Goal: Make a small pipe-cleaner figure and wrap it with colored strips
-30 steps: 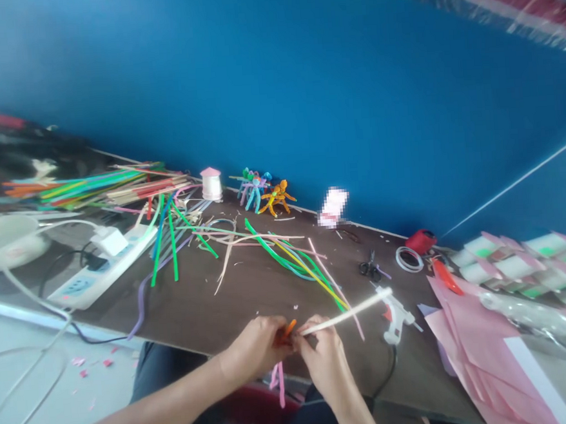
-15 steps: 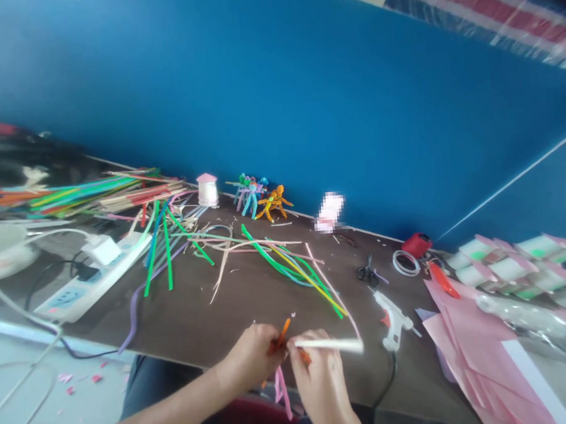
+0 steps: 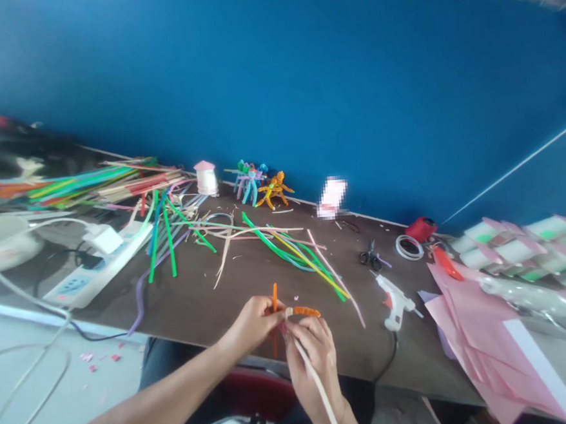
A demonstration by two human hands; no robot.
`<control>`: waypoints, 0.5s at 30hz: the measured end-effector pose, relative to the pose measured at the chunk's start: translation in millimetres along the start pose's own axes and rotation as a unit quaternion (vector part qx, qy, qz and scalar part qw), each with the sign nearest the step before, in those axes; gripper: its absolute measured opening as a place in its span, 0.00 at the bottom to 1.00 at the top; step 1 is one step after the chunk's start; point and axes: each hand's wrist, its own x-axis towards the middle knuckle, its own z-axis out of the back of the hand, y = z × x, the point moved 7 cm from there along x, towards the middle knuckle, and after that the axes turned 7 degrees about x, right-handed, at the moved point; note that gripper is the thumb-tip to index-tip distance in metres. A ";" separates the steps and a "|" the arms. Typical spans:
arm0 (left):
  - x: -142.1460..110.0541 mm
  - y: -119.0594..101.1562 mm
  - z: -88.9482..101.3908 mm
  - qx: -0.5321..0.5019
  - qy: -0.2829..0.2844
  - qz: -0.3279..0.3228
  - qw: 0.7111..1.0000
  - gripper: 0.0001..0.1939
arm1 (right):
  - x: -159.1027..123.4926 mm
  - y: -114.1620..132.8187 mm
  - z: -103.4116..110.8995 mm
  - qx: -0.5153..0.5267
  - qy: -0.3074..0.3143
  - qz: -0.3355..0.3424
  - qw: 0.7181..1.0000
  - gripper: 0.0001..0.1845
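Close to the table's front edge, my left hand (image 3: 264, 318) pinches an orange pipe cleaner (image 3: 274, 295) that stands upright between its fingers. My right hand (image 3: 315, 352) is closed on a white pipe cleaner (image 3: 319, 384), whose long tail hangs down across the palm toward me. The white strand loops around a coiled orange piece (image 3: 307, 311) just above the right fingers. Both sets of fingertips meet there, so the exact join is hidden. Farther back lie loose green pipe cleaners (image 3: 266, 250) and a yellow one (image 3: 306, 267).
Small pipe-cleaner figures, one orange (image 3: 275, 190), stand by the blue wall. On the right are a glue gun (image 3: 393, 301), scissors (image 3: 372, 256) and pink sheets (image 3: 470, 334). A power strip (image 3: 82, 281) and a bundle of pipe cleaners (image 3: 82, 187) lie on the left.
Both hands have lifted slightly away from me. The white pipe cleaner's tail has swung from pointing right to hanging down toward me. The coiled orange piece now shows clearly.
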 end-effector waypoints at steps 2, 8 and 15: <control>-0.3 -1.4 -1.4 -0.017 0.023 0.007 1.000 0.15 | 1.5 -1.5 0.4 0.038 0.008 -0.008 0.999 0.12; 0.2 2.2 -1.1 -0.061 0.027 0.046 0.997 0.17 | 4.0 -4.4 3.9 0.065 0.007 -0.022 0.998 0.11; -0.8 6.1 -3.4 -0.166 0.051 0.098 0.980 0.17 | -1.7 -27.2 -3.2 0.192 0.005 -0.152 0.969 0.10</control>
